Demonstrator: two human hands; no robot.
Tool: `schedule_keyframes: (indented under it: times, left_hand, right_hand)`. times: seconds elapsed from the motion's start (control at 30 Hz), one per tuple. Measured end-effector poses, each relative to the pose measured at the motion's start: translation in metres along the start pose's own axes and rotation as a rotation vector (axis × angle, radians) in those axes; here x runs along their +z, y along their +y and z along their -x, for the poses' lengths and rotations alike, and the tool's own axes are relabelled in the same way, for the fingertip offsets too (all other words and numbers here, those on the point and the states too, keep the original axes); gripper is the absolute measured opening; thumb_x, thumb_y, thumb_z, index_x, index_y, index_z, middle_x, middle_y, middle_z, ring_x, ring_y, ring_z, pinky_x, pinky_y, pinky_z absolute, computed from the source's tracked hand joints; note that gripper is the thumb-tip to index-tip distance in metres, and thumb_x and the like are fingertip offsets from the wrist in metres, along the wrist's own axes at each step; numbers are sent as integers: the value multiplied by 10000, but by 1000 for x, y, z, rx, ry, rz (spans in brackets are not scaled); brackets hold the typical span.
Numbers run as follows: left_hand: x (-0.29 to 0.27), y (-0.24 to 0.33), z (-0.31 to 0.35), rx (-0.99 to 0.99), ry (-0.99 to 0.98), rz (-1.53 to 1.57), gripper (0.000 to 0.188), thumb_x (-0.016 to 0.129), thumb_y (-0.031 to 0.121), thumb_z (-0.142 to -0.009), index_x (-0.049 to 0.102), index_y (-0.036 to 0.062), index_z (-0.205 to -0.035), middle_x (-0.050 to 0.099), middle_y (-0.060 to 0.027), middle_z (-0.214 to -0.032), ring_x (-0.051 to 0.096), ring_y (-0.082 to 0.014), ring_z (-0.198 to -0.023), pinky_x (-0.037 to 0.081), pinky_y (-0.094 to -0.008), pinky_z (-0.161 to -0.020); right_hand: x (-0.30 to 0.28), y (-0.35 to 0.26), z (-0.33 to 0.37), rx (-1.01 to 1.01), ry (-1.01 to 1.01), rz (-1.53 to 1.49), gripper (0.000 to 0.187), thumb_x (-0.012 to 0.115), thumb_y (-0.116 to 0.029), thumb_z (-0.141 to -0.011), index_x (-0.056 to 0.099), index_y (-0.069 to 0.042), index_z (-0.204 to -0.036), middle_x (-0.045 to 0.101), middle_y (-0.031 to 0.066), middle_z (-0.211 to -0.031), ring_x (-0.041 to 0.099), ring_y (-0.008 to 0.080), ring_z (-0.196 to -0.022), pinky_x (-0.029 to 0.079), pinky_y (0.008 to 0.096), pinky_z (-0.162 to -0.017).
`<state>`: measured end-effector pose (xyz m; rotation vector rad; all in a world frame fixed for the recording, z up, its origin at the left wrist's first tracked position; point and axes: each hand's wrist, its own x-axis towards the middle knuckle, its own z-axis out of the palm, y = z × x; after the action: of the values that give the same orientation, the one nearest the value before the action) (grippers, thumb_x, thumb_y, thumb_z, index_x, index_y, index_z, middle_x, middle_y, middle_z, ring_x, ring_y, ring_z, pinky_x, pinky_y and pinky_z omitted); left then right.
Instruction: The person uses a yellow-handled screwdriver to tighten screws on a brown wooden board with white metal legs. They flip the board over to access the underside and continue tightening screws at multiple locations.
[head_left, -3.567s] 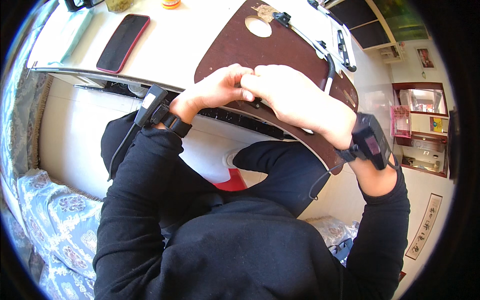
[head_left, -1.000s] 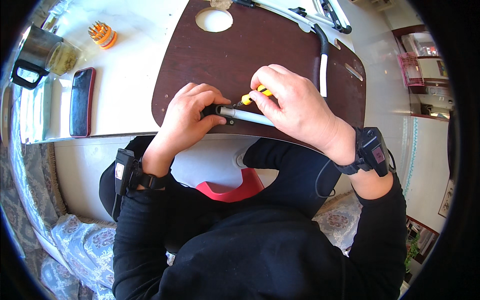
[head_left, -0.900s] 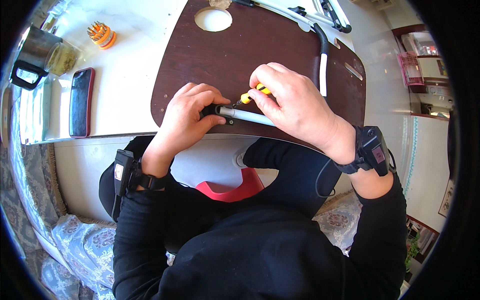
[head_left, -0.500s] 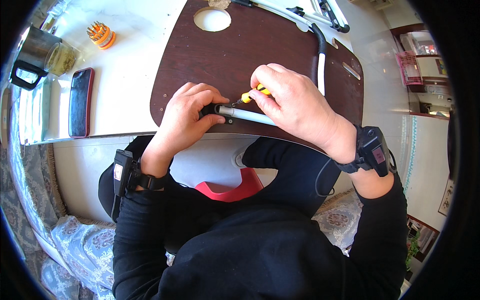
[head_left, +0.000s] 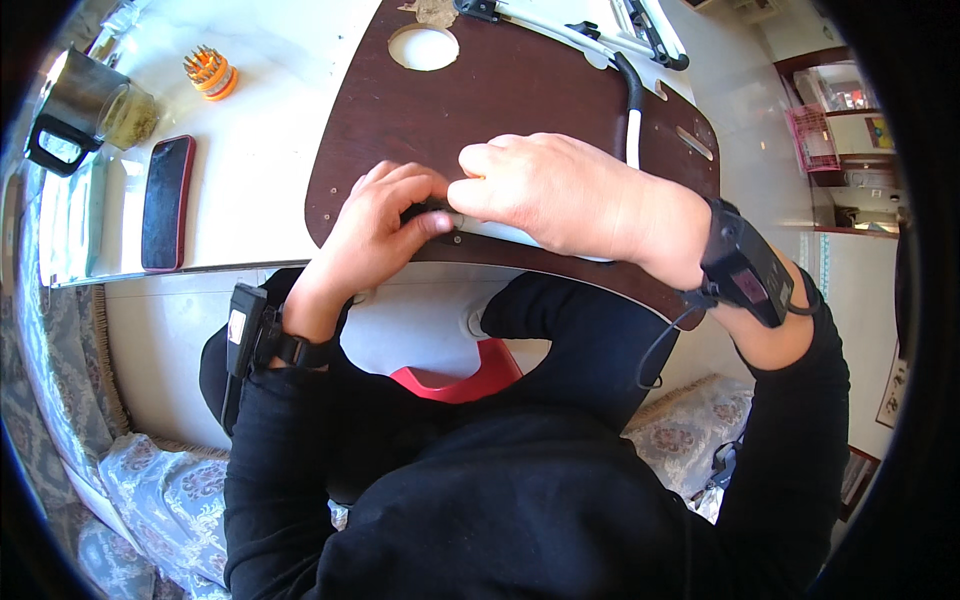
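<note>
My left hand (head_left: 378, 215) is closed around a black plastic joint (head_left: 411, 211) at the end of a white metal tube (head_left: 500, 231). That tube lies along the near edge of a dark brown board (head_left: 400, 115). Directly above the tube end is my right hand (head_left: 565, 195), its fingers curled tight and close to the left thumb. The small yellow screwdriver seen in that hand half a second ago is now hidden behind the fingers and the back of the hand.
Left of the board are a phone (head_left: 167, 203), an orange screwdriver-bit holder (head_left: 211, 73), a glass jar (head_left: 130, 116) and a metal mug (head_left: 80, 92). White tubes with black fittings (head_left: 600, 40) lie at the far right. A red stool (head_left: 460, 375) shows below the table.
My right hand has moved left and turned over, bringing its knuckles next to the left hand and covering the screwdriver. The left hand keeps its grip. The view has shifted slightly.
</note>
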<state>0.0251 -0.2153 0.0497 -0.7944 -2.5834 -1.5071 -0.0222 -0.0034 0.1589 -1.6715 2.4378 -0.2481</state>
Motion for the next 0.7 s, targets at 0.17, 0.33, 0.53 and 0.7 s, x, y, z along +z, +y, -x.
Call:
schedule_keyframes:
  times: [0.17, 0.33, 0.53, 0.7]
  left_hand:
    - [11, -8, -13, -133, -117, 333, 218, 697, 81, -918, 701, 48, -1133, 665, -93, -1009, 599, -226, -1026, 490, -357, -906]
    - [28, -13, -21, -151, -55, 560, 135, 699, 66, -925, 750, 79, -1049, 653, -17, -896, 517, -152, -887, 456, -292, -837]
    - [30, -12, -21, -124, 13, 532, 122, 770, 124, -884, 765, 96, -1002, 652, 16, -852, 489, -142, -885, 447, -300, -844]
    - [26, -13, -18, -121, -17, 614, 113, 765, 127, -889, 760, 98, -999, 662, 14, -873, 494, -147, -895, 450, -308, -858]
  right_hand:
    - [-3, 7, -4, -79, -12, -97, 62, 638, -115, -912, 631, -91, -970, 570, 87, -871, 635, 281, -869, 536, 399, -712]
    - [-15, -11, -6, 195, -68, -94, 154, 625, -214, -961, 625, -60, -957, 641, 127, -849, 671, 335, -829, 537, 432, -699]
    - [-23, -21, -20, 417, -259, 7, 305, 559, -285, -1004, 678, -12, -937, 704, 196, -836, 696, 381, -805, 542, 451, -722]
    - [-29, -14, -26, 248, -345, -87, 249, 556, -255, -997, 624, -30, -916, 663, 198, -807, 668, 389, -830, 516, 464, -727]
